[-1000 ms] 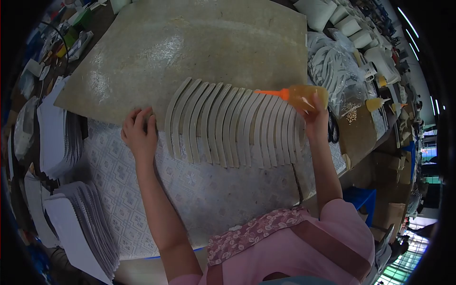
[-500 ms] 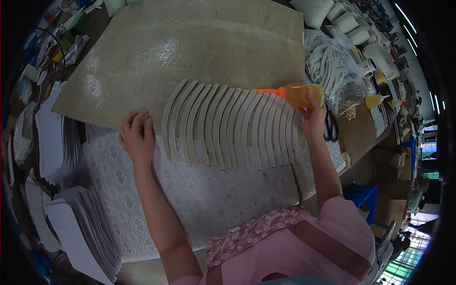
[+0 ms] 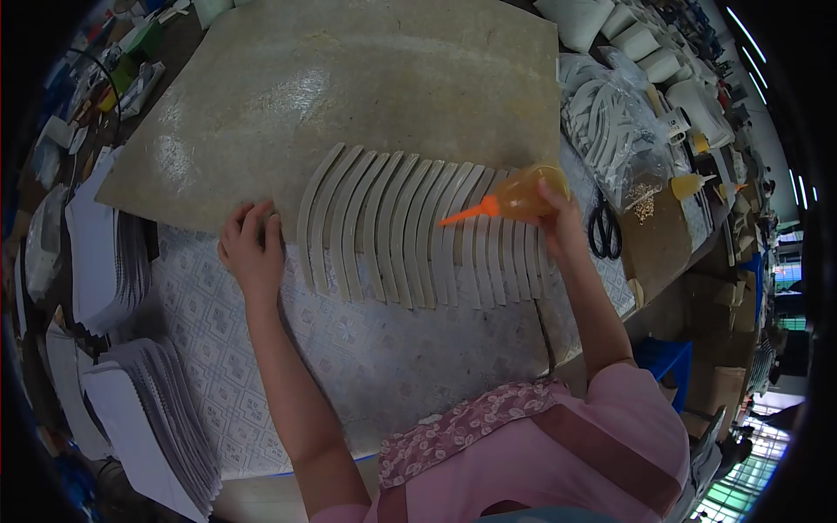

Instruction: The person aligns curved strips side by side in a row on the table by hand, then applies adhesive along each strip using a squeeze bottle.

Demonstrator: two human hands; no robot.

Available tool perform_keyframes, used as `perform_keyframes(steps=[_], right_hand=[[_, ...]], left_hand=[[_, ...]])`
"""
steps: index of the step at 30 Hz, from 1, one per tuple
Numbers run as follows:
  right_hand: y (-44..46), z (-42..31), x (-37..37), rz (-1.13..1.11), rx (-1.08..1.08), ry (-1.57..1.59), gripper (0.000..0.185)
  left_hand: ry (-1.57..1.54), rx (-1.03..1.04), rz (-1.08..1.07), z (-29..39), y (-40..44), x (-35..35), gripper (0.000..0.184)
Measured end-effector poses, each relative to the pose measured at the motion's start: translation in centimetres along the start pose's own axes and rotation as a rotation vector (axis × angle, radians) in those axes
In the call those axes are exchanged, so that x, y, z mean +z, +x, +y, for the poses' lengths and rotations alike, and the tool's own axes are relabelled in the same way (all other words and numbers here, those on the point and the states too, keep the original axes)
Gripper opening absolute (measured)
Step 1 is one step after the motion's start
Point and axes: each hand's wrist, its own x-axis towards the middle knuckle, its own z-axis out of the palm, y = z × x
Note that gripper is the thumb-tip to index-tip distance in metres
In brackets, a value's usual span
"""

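Note:
My right hand (image 3: 563, 223) is wrapped round a squeeze bottle (image 3: 521, 193) of amber liquid, probably glue. The bottle lies tilted, and its orange nozzle points left and slightly down over the middle of a row of curved, pale strips (image 3: 377, 228). Several of these strips lie side by side, bowed to the left, across the board's edge and the patterned cloth. Left of the row, my left hand (image 3: 251, 244) rests on the front edge of the board with its fingers apart and loosely bent, holding nothing.
A large tan board (image 3: 418, 87) covers the table's far part over a patterned cloth (image 3: 227, 349). Black-handled scissors (image 3: 604, 228) and a plastic bag of white pieces (image 3: 606, 122) lie right. Stacked white sheets (image 3: 144, 427) stand left. Another amber bottle (image 3: 686, 186) is farther right.
My right hand has brought the bottle left and toward me. Its nozzle moved from the strips' far ends to about mid-length. My left hand stayed in place.

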Motion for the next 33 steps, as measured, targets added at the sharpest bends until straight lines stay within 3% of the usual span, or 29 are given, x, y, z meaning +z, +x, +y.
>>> perform_keyframes(steps=[16,22,25,31,33], right_hand=[[-2.9,0.0,0.1,-0.317,0.185,-0.148,0.051],[-4.5,-0.4,-0.4,-0.273,0.32,0.102,0.05],[-3.1,-1.1,-1.3,-0.089,0.22,0.334,0.05],[0.4,-1.3,-3.6,0.21,-0.163,0.199,0.046],[0.6,-1.5,-3.6,0.221,-0.196,0.175,0.045]], left_hand=[[-0.006,-0.003,-0.006,-0.2,0.0,0.2,0.025],[-0.003,-0.012,-0.016,-0.3,0.0,0.2,0.025],[-0.011,0.001,-0.012,-0.1,0.0,0.0,0.025],[-0.016,-0.002,-0.008,-0.2,0.1,0.1,0.025],[-0.013,-0.003,-0.005,-0.1,0.1,0.1,0.025]])
